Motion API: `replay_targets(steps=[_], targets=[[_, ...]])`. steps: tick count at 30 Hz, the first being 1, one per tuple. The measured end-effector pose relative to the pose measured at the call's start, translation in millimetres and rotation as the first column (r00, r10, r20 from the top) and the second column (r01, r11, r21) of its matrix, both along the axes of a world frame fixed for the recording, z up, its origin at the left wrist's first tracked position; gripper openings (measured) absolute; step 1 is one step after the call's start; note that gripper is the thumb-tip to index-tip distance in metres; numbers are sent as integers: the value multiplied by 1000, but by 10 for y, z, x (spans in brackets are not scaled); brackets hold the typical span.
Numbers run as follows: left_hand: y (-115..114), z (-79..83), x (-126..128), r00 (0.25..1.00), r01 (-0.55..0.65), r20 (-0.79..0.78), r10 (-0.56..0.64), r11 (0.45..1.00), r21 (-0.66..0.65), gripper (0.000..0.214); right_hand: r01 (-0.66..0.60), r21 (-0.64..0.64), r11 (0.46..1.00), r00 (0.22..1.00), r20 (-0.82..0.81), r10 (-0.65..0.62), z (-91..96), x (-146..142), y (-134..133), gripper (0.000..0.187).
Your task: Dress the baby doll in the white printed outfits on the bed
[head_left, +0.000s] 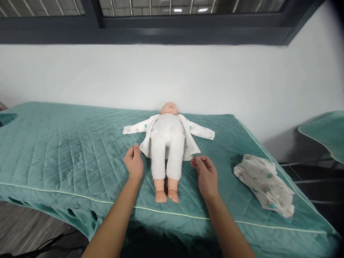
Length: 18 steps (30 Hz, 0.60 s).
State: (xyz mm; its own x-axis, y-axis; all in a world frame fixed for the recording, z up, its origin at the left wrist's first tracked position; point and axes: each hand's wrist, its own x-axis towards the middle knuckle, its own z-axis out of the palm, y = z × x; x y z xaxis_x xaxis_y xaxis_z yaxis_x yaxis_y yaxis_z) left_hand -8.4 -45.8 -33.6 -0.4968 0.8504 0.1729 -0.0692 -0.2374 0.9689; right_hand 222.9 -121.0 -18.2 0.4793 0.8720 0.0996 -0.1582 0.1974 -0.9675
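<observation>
A baby doll point(168, 129) with a white cloth body lies on its back, feet toward me. Its arms are in the sleeves of a white printed baby shirt point(192, 141), whose front is spread open to both sides. My left hand point(133, 163) is closed in a pinch at the lower corner of the shirt's left-hand flap. On the other side, my right hand point(206, 175) pinches the lower corner of the right-hand flap. The fingertips partly hide both gripped corners. The doll's bare feet point(161, 196) lie between my forearms.
A crumpled white printed baby garment point(266, 184) lies on the right of the green quilted bed cover point(80, 154). Behind the bed stands a white wall point(120, 75) below a dark window frame point(188, 32). A green padded seat point(325, 132) is at far right.
</observation>
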Motion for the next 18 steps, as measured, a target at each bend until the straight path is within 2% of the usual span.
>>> replay_targets(steps=[3,5,8,10,13,15,18], targets=[[-47,5,3,991,-70,-112,75,996,50,52,-86,-44,995,970,224,94,12,61,-173,18],[-109,0,-10,987,-29,-156,37,998,53,51,-149,-87,985,917,361,170,10,138,-338,17],[-188,-2,-59,978,11,-209,2,998,64,48,-146,-136,980,877,441,192,8,272,-560,17],[-177,8,-99,975,-26,-218,52,993,117,40,-107,-142,984,881,446,160,43,349,-610,23],[-16,36,-137,979,-28,-191,65,981,189,16,-52,-105,993,891,445,94,168,427,-443,36],[160,53,-134,993,59,-106,-44,988,143,21,-43,-81,996,911,406,72,262,453,-171,39],[434,64,-80,970,181,160,-184,983,33,33,-17,-61,998,957,289,34,314,436,363,39]])
